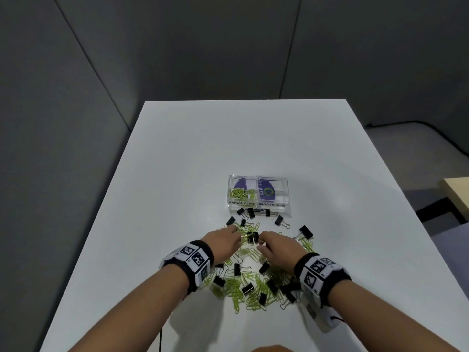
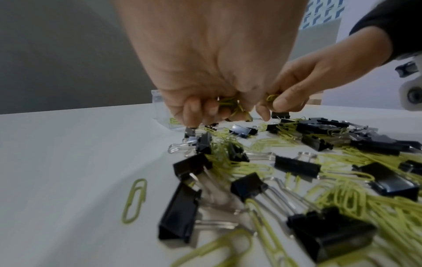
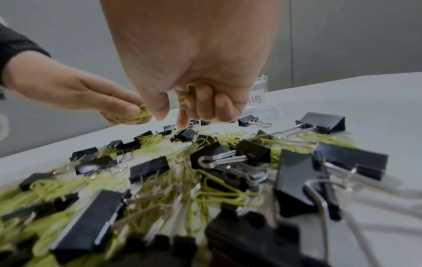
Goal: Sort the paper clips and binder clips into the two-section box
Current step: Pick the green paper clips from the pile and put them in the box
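A clear two-section box [image 1: 258,195] stands mid-table, labelled PAPER CLIPS and BINDER CLIPS. Its left section holds green paper clips [image 1: 242,193]; the right section looks bare of clips. In front of it lies a mixed pile of green paper clips [image 1: 234,288] and black binder clips [image 1: 247,289]. My left hand [image 1: 225,241] hovers over the pile's far part, its curled fingers holding a bunch of green paper clips [image 2: 230,105]. My right hand [image 1: 272,246] is beside it, fingers curled round a few green paper clips [image 3: 190,90], its index finger [image 3: 182,119] pointing down at a binder clip [image 3: 185,135].
The white table [image 1: 177,153] runs far beyond the box, with grey partition walls behind and to the left. Several binder clips [image 1: 305,231] lie scattered right of the pile and against the box front. A lone paper clip [image 2: 134,200] lies left of the pile.
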Demonstrator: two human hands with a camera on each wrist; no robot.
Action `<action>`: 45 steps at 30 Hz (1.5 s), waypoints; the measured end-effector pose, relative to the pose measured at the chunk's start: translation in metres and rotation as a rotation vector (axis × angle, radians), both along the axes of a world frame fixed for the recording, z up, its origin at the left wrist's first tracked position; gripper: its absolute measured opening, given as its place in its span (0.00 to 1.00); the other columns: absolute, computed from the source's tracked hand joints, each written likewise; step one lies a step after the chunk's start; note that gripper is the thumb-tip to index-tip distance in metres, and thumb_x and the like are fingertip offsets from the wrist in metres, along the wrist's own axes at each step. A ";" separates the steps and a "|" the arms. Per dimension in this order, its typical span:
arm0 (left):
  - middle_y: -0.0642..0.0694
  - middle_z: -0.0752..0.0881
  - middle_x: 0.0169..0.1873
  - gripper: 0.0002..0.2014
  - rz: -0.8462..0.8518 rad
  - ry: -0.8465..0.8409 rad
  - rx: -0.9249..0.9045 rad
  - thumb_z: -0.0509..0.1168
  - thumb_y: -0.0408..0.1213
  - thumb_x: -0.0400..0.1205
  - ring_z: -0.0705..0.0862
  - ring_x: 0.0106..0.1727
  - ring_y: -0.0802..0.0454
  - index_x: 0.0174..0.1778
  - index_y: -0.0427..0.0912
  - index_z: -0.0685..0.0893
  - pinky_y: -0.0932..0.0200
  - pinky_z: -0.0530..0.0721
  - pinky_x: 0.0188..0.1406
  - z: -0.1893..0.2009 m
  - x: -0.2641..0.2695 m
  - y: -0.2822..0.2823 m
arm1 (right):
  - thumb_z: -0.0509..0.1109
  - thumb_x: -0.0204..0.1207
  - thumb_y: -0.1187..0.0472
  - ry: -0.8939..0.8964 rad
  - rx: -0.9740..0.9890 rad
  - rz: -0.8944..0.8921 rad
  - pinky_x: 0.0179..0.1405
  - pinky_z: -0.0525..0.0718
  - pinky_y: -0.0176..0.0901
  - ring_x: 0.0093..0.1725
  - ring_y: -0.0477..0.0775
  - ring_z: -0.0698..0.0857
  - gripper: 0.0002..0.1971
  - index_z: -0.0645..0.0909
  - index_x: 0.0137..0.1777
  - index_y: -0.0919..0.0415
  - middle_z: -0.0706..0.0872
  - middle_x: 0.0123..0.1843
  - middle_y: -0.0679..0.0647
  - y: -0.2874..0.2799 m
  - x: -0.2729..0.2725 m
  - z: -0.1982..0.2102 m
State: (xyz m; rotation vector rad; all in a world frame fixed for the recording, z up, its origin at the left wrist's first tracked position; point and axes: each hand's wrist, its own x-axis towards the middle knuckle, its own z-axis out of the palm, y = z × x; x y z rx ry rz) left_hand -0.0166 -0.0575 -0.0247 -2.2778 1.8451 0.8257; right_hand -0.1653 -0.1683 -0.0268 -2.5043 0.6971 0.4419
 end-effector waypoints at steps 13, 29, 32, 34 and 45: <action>0.47 0.76 0.38 0.13 0.228 0.062 0.026 0.48 0.39 0.88 0.74 0.42 0.49 0.51 0.36 0.74 0.57 0.73 0.44 0.000 0.019 0.026 | 0.58 0.81 0.61 0.125 -0.101 0.144 0.35 0.72 0.44 0.41 0.59 0.78 0.05 0.69 0.47 0.63 0.75 0.37 0.55 0.026 0.021 -0.012; 0.45 0.73 0.38 0.09 0.210 -0.056 -0.160 0.47 0.39 0.87 0.73 0.37 0.47 0.43 0.41 0.66 0.57 0.68 0.39 0.057 0.062 0.001 | 0.57 0.83 0.62 -0.085 0.000 -0.015 0.25 0.68 0.30 0.28 0.42 0.69 0.05 0.69 0.45 0.59 0.72 0.33 0.47 -0.037 0.071 0.057; 0.45 0.73 0.37 0.10 0.208 -0.095 -0.189 0.47 0.39 0.87 0.72 0.37 0.47 0.42 0.41 0.66 0.56 0.68 0.38 0.071 0.076 -0.018 | 0.57 0.82 0.64 -0.101 -0.071 -0.088 0.26 0.66 0.33 0.30 0.46 0.70 0.04 0.69 0.45 0.61 0.71 0.33 0.49 -0.055 0.098 0.065; 0.46 0.73 0.37 0.10 0.198 -0.120 -0.187 0.47 0.39 0.87 0.72 0.37 0.47 0.42 0.41 0.66 0.56 0.68 0.38 0.077 0.083 -0.030 | 0.57 0.81 0.66 -0.067 -0.105 -0.117 0.27 0.66 0.36 0.35 0.53 0.74 0.03 0.69 0.45 0.63 0.71 0.32 0.50 -0.062 0.115 0.063; 0.37 0.83 0.53 0.15 0.066 -0.240 -0.036 0.49 0.39 0.88 0.82 0.51 0.40 0.58 0.34 0.77 0.52 0.76 0.44 0.052 0.089 -0.092 | 0.63 0.79 0.66 -0.261 0.050 -0.180 0.53 0.82 0.47 0.50 0.58 0.84 0.08 0.82 0.53 0.66 0.87 0.52 0.60 -0.076 0.098 0.051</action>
